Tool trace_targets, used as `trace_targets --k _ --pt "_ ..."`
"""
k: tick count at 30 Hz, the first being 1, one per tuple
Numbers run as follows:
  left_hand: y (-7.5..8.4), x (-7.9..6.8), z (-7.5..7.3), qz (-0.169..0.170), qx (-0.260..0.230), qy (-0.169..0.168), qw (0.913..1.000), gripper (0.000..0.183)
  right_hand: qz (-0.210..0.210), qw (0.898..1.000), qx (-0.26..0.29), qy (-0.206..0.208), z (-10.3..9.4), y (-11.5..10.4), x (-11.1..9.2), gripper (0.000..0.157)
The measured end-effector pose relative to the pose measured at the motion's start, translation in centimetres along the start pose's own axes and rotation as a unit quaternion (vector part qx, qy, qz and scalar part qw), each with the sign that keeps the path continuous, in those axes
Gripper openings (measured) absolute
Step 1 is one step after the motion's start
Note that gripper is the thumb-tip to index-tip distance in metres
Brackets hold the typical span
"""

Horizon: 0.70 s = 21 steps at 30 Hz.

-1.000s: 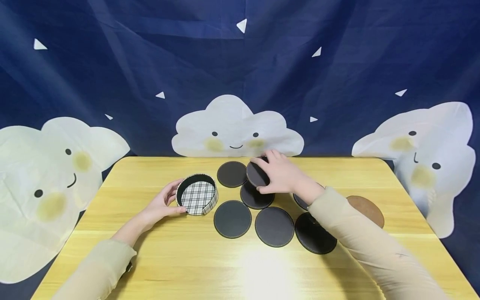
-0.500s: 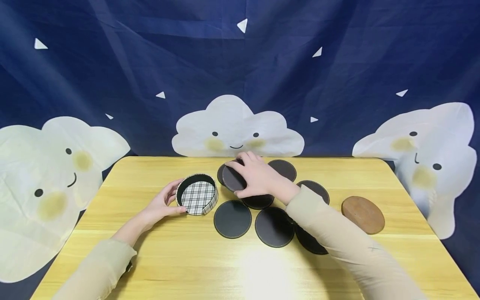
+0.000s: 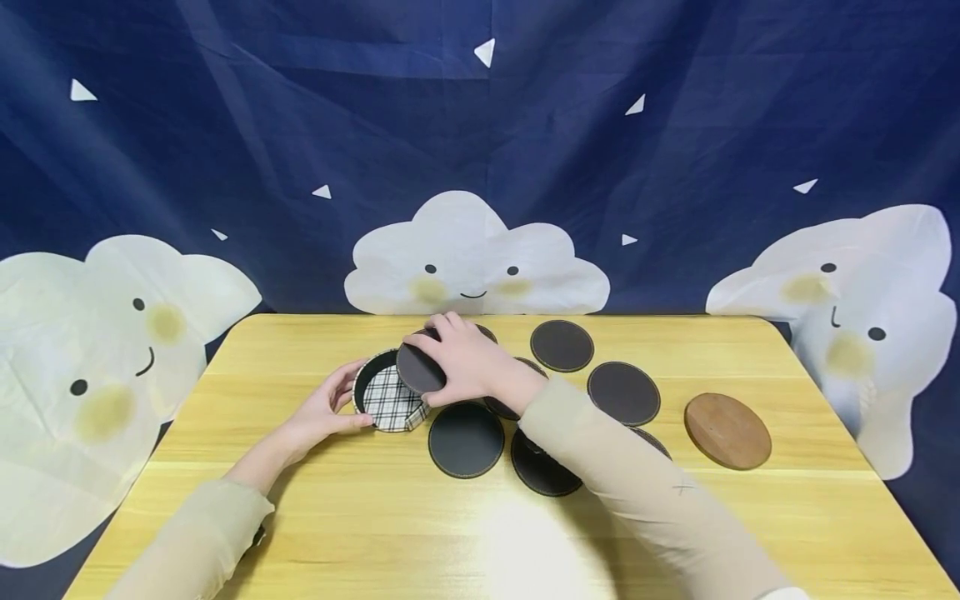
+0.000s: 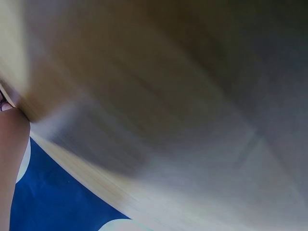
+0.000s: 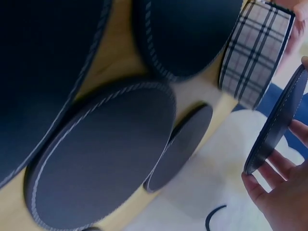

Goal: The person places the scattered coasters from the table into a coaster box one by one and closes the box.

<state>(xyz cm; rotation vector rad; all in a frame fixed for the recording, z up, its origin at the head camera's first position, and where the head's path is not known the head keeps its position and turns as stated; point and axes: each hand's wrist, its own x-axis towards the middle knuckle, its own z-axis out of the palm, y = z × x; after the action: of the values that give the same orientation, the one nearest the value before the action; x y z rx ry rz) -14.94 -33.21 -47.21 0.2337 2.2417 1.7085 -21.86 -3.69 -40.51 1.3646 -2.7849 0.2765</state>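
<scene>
My left hand grips the side of a round plaid coaster holder, thumb at its near edge. The holder has a dark inner wall and a notch on the near right. Over its right side, my right hand holds a dark leather coaster with stitched edging. In the right wrist view, this coaster is tilted, with fingertips along its rim and the holder's plaid wall beyond. The left wrist view is mostly blurred tabletop, with the forearm at its edge.
Several dark coasters lie on the wooden table, including one just right of the holder and another at the back. A brown wooden disc lies farther right. A blue cloud-print cloth hangs behind the table.
My right hand has carried the dark coaster left, from above the other coasters to over the holder's right side. The left hand and holder have stayed in place.
</scene>
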Motion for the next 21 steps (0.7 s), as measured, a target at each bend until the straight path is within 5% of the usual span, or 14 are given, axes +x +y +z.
trace_targets --k 21 --pt "0.2 -0.1 0.1 0.01 -0.006 0.002 0.9999 0.096 -0.015 0.997 -0.056 -0.043 1.6 -4.1 3.7 0.091"
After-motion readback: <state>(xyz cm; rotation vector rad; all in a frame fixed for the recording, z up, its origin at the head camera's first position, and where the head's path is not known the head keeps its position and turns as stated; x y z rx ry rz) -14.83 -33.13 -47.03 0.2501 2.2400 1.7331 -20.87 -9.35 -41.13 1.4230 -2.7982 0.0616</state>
